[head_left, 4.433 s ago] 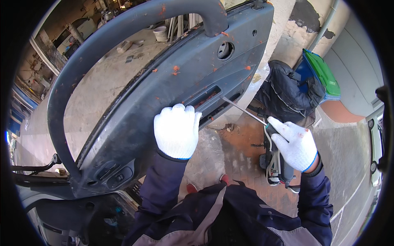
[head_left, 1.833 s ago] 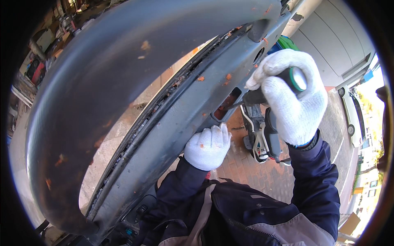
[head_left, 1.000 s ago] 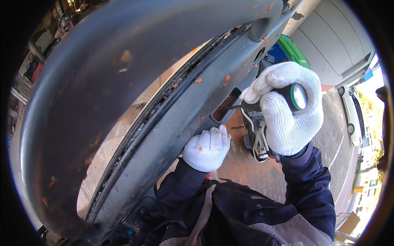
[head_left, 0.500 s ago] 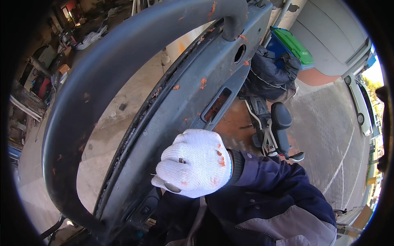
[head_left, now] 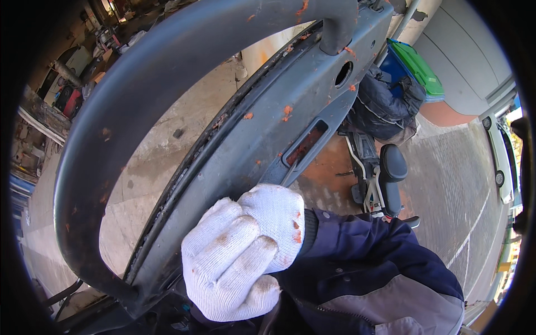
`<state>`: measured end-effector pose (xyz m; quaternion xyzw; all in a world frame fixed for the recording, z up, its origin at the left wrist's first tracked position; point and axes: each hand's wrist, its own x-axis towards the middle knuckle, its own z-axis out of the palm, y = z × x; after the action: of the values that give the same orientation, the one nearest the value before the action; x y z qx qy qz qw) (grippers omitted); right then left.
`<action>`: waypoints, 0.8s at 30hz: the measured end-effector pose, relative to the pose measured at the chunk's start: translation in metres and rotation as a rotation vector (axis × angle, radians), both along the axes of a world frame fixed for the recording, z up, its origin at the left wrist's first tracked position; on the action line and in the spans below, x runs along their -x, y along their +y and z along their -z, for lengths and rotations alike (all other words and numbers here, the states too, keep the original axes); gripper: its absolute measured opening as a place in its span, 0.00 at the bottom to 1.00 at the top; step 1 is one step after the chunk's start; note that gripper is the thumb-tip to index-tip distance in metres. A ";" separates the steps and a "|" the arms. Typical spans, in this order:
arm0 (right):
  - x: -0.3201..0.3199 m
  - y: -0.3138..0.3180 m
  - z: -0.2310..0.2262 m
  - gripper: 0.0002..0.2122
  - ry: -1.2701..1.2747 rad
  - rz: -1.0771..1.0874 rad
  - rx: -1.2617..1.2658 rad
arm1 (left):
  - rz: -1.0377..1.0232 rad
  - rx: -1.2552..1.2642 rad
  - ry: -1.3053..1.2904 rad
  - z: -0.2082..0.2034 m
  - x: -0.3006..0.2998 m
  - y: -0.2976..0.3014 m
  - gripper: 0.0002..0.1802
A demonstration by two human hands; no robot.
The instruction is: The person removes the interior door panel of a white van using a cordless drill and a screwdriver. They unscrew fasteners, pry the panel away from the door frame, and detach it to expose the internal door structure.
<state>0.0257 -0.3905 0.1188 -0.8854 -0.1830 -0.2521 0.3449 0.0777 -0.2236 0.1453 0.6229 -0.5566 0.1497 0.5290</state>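
Note:
Both my hands wear white knitted work gloves with brownish-orange smudges. My right hand (head_left: 277, 220) is closed, its back up, over the lower part of a dark grey panel that looks like a vehicle door (head_left: 223, 148). Against it on the near-left side presses my left hand (head_left: 226, 265), fingers curled and thumb bent in. Whatever either hand holds is hidden by the gloves. A thick curved bar, like a window frame (head_left: 84, 167), loops out to the left from the panel. Orange flecks dot both, and a recessed pull handle (head_left: 307, 145) lies beyond my right hand.
On the right a scooter (head_left: 385, 178) stands on the ground near dark bags (head_left: 385, 103) and a blue bin with a green lid (head_left: 421, 67). A white car (head_left: 497, 159) is parked farther right. Clutter (head_left: 67, 95) lies at far left.
My left glove has come into view in front of my right hand and now touches it. My right hand has shifted slightly. The whole view has moved a little, setting the scene rightward.

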 end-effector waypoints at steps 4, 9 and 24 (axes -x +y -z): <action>-0.002 0.003 0.027 0.22 0.025 -0.184 -0.127 | 0.015 0.039 -0.215 0.009 -0.004 0.001 0.17; 0.008 0.008 0.043 0.23 0.070 -0.258 -0.315 | 0.049 0.214 -0.252 0.033 -0.005 -0.002 0.18; 0.013 0.006 0.018 0.19 -0.062 -0.034 0.177 | 0.055 0.222 -0.242 0.045 -0.003 0.003 0.16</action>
<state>0.0124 -0.3846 0.1008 -0.9008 -0.2304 -0.2565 0.2638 0.0806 -0.2206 0.1008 0.5226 -0.6131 0.2698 0.5275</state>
